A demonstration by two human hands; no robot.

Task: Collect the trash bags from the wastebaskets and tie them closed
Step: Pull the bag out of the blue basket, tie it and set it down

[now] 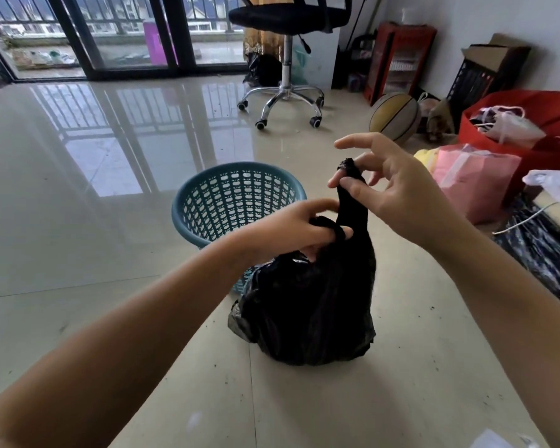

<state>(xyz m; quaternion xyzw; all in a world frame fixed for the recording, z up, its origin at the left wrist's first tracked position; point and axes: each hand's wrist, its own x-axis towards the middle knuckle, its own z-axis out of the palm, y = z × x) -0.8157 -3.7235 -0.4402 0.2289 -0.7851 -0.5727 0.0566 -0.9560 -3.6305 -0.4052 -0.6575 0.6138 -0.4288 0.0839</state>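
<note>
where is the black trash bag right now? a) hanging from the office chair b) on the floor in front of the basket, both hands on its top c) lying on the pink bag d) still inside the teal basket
b: the black trash bag sits on the tiled floor on the near side of the teal basket, with the left hand gripping one twisted handle and the right hand pinching the other.

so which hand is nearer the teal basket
Left. The left hand holds a twisted strand of the black bag right at the teal basket's near rim. The right hand pinches the other strand higher up, off to the basket's right.
</note>
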